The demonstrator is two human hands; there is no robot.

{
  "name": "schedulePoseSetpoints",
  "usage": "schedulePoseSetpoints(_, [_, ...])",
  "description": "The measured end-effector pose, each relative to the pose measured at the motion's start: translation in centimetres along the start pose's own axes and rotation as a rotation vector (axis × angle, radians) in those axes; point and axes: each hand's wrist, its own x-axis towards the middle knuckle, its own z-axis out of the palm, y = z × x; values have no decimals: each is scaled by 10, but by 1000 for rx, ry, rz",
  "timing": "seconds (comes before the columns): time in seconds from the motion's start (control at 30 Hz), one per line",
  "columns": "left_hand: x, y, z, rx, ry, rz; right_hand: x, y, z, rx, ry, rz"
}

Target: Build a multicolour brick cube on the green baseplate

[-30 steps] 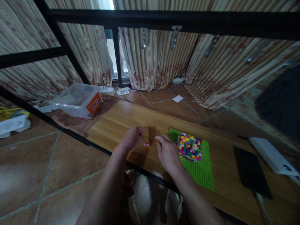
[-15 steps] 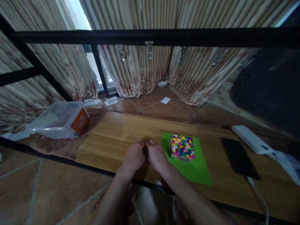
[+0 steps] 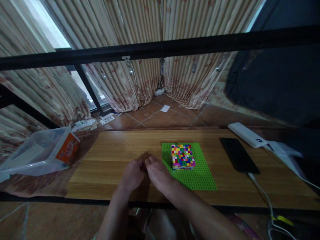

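Over the wooden board (image 3: 105, 156), my left hand (image 3: 133, 173) and my right hand (image 3: 156, 170) meet with curled fingers, fingertips together. Whatever they pinch, if anything, is hidden behind the fingers. Just right of my right hand lies a green studded baseplate (image 3: 203, 176). On it stands a low square block (image 3: 183, 155) built of many small bricks, its top a patchwork of red, yellow, blue, white, green and pink. Neither hand touches the block; my right wrist passes close to the baseplate's left edge.
A black phone (image 3: 238, 155) with a white cable lies right of the baseplate, beside a white power bank (image 3: 247, 135). At the far left sits a clear plastic box (image 3: 37, 163) with an orange label. A black metal bar (image 3: 180, 48) crosses beyond the board, before striped curtains (image 3: 140, 26).
My view has turned to the right and tilted, so the board and objects sit further left. Both hands stay together with fingers curled; the block and baseplate have not moved on the board.
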Motion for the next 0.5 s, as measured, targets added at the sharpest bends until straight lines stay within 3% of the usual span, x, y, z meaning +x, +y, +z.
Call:
schedulePoseSetpoints(0.2, [9, 4, -2, -45, -35, -103, -16, 2, -11, 110, 50, -78])
schedulePoseSetpoints(0.33, [13, 11, 5, -102, -16, -87, -30, 17, -39, 380, 314, -121])
schedulePoseSetpoints(0.5, [20, 18, 19, -154, 79, -56, -46, 65, -71, 521, 559, -15])
